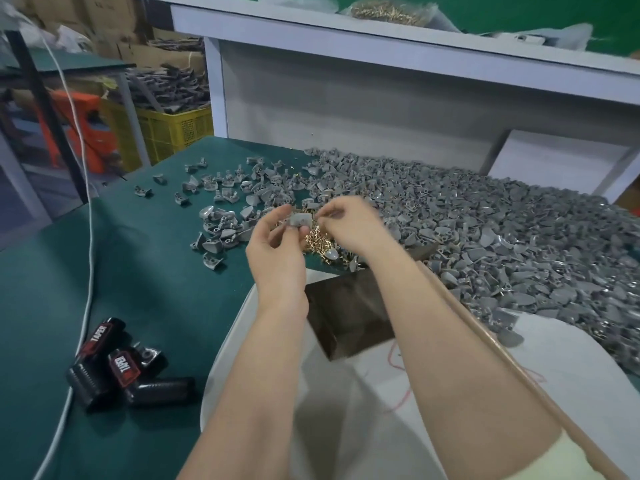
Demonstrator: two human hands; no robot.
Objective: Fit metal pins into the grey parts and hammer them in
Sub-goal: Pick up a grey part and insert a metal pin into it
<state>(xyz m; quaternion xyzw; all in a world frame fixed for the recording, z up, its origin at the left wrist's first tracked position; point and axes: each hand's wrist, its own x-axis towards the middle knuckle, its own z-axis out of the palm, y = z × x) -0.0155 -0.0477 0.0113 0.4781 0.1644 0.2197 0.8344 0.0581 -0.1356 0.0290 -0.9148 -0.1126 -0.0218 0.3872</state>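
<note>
On the table (156, 289), the parts heap (502, 237) lies right, scattered parts (221, 192) left of it, the pins (317, 240) between them, the block (349, 313) before the pins, and the cable (90, 237) along the left side.

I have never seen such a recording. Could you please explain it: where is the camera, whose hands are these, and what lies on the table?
There is no machine here. A person wears the camera on the head, so you look down at their own two bare hands. The left hand holds one grey part. The right hand pinches its fingertips beside that part; whether they hold a pin is too blurred to tell. Below the hands lies a small pile of brass-coloured pins. On the green table a large heap of grey parts spreads to the right, and a dark block sits nearer the person.
</note>
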